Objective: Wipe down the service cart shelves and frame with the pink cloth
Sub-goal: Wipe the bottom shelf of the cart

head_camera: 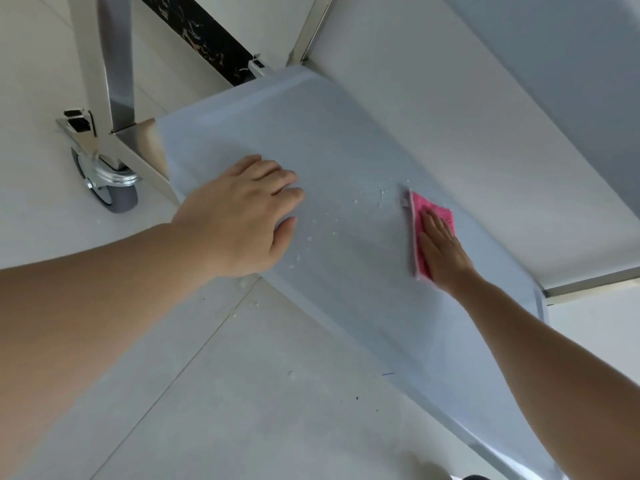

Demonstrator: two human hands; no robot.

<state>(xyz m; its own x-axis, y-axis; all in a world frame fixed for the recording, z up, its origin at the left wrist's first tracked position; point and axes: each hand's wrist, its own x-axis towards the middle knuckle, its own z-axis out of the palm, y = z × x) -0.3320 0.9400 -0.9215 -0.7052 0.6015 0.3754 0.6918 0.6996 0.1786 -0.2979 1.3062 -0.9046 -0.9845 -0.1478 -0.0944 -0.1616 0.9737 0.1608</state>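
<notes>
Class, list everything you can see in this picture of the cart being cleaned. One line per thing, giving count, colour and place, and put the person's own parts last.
lower shelf: one, pale blue-grey, running across the middle of the view
pink cloth: one, pink with a pale edge, flat on the lower shelf at right
white specks: many, white, scattered on the shelf between the two hands
upper shelf: one, pale grey, above the lower one at top right
cart frame post: one, shiny metal, top left
caster wheel: one, grey with metal bracket, on the floor at left
floor tiles: several, light grey, below the shelf
left hand: one, resting palm down on the shelf's left end
right hand: one, flat fingers pressing the pink cloth
</notes>
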